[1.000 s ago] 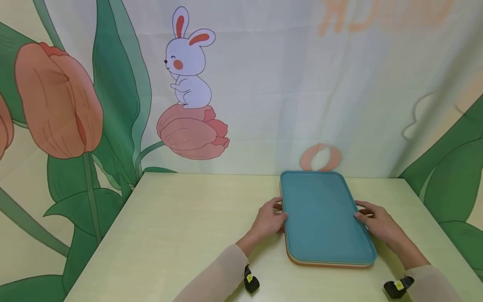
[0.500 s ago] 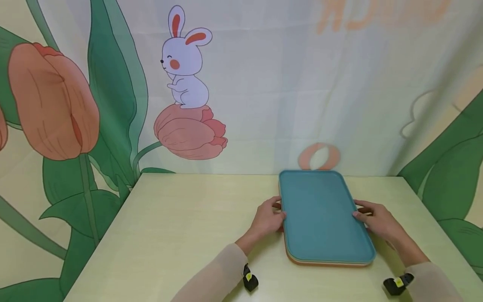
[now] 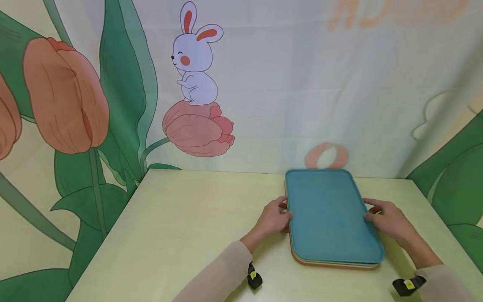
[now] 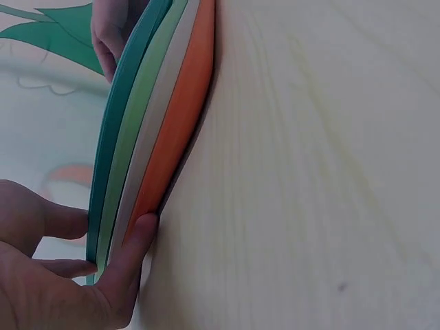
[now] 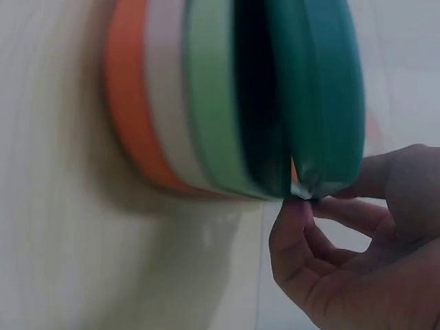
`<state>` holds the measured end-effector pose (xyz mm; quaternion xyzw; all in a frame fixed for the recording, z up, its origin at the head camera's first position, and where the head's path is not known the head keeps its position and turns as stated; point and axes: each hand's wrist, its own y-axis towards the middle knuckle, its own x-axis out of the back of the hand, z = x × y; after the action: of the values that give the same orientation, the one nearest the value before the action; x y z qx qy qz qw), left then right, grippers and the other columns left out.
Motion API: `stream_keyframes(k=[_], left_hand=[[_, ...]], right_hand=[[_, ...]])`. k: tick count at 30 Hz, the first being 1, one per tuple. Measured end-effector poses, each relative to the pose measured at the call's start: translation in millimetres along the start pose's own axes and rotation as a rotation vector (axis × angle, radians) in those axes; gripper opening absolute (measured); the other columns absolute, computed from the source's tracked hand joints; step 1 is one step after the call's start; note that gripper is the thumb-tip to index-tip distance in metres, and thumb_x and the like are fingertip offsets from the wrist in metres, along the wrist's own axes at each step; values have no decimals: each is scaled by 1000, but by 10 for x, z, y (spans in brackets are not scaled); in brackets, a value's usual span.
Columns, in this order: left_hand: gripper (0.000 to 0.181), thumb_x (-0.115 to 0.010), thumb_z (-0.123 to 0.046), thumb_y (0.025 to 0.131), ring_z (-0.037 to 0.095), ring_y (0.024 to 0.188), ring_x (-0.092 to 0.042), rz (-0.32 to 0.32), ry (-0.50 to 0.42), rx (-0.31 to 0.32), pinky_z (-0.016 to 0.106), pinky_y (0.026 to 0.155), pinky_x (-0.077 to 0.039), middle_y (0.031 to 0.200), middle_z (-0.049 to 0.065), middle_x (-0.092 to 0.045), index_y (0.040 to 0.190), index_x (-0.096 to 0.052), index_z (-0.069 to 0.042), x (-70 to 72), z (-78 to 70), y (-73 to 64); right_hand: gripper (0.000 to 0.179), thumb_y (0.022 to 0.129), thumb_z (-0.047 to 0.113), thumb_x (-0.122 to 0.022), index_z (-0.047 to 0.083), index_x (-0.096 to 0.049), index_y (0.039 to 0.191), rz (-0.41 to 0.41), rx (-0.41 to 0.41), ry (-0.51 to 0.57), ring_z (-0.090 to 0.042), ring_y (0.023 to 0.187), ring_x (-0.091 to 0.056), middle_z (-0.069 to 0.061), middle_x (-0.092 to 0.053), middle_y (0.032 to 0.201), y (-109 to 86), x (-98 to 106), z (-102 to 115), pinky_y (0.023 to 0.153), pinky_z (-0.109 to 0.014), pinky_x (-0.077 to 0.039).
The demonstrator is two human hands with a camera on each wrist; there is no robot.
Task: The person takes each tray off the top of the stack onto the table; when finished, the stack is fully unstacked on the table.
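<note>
Several rectangular trays lie stacked on the table, topped by a teal tray (image 3: 332, 214). Beneath it are a light green tray (image 5: 212, 96), a pale beige tray (image 5: 167, 96) and, lowest, an orange tray (image 5: 127, 89). My left hand (image 3: 272, 218) holds the stack's left edge, one fingertip on the teal rim and another against the orange side. At the right edge my right hand (image 3: 388, 219) pinches the teal tray's rim. A dark gap separates the teal tray from the green one in the right wrist view. The trays' inner surfaces below the teal one are hidden.
The pale wooden table (image 3: 188, 226) extends widely to the left of the trays. Behind it hangs a curtain (image 3: 264, 84) printed with tulips and a rabbit. Black straps with small devices sit on both wrists.
The head view has shifted, so the scene sits slightly farther right. At the near right corner, the teal tray stands slightly more apart from the trays below. Both hands keep their places.
</note>
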<state>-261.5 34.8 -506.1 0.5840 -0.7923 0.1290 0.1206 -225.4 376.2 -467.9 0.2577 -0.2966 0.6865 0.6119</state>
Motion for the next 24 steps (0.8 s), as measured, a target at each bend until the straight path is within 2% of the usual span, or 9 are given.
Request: stream_keyframes(k=[6, 9, 12, 20, 22, 24], left_hand=[[60, -67, -9, 102, 26, 118, -69, 10, 36, -17, 34, 83, -62, 137, 16, -66, 159, -47, -5, 22, -22, -18], [60, -66, -10, 103, 27, 120, -69, 15, 24, -11, 36, 85, -63, 137, 16, -65, 160, -46, -5, 26, -26, -32], [61, -66, -11, 103, 27, 120, -68, 22, 26, -17, 36, 88, -62, 137, 16, -65, 160, -46, -5, 34, -23, -40], [61, -62, -12, 105, 28, 126, -65, 30, -25, 1, 36, 78, -64, 143, 16, -60, 162, -43, -6, 51, -16, -67], [59, -58, -12, 106, 27, 122, -66, 33, -35, 2, 36, 76, -64, 144, 16, -59, 163, -42, -6, 41, -18, -72], [58, -56, -9, 106, 26, 111, -69, 35, -49, -3, 37, 71, -65, 143, 15, -59, 162, -42, -5, 27, -21, -75]], right_hand=[[56, 109, 14, -59, -19, -41, 150, 37, -41, 120, -29, 95, -70, -30, -67, 117, -31, 145, 33, 77, -42, -62], [56, 109, 17, -60, -19, -42, 147, 81, -74, 195, -27, 99, -71, -27, -68, 119, -39, 216, 40, 83, -44, -63], [55, 109, 16, -59, -20, -41, 147, 107, -79, 220, -25, 99, -71, -24, -68, 119, -40, 254, 53, 84, -44, -63], [51, 109, 15, -59, -20, -47, 145, 35, -5, 202, -20, 96, -70, -26, -68, 122, -32, 253, 87, 79, -35, -62], [51, 110, 15, -59, -20, -48, 144, 16, -3, 202, -18, 94, -70, -26, -68, 122, -33, 267, 76, 77, -33, -62], [51, 110, 16, -58, -20, -48, 144, 1, -6, 208, -15, 92, -70, -26, -68, 122, -38, 288, 55, 77, -31, -61]])
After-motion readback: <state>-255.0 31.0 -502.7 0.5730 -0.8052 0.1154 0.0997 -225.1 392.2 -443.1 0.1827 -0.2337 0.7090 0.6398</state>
